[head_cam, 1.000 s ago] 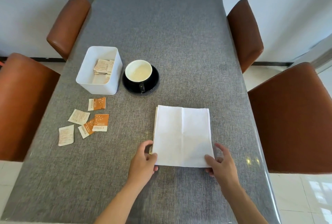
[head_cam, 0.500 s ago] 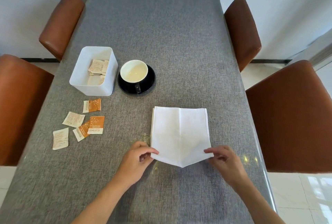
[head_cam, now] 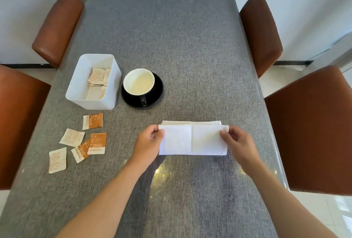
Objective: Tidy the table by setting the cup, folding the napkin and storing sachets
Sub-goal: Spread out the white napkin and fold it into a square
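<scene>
A white napkin (head_cam: 192,139) lies on the grey table (head_cam: 171,37), its near half doubled over the far half. My left hand (head_cam: 149,143) pinches the folded layer's left corner and my right hand (head_cam: 239,145) pinches its right corner. Behind it a white-lined black cup (head_cam: 138,83) stands upright on a black saucer (head_cam: 157,92), handle toward me. Several loose sachets (head_cam: 91,138), orange and white, lie scattered at the left. A white plastic box (head_cam: 93,102) next to the saucer holds more sachets.
Brown chairs stand on both sides: two at the left (head_cam: 57,26) and two at the right (head_cam: 312,129). The table's right edge has a shiny clear rim (head_cam: 276,163). Behind the table's far end is a pale wall.
Both hands picked up the napkin's near corners and carried them away from me, over the far edge. The napkin now shows as half its former depth.
</scene>
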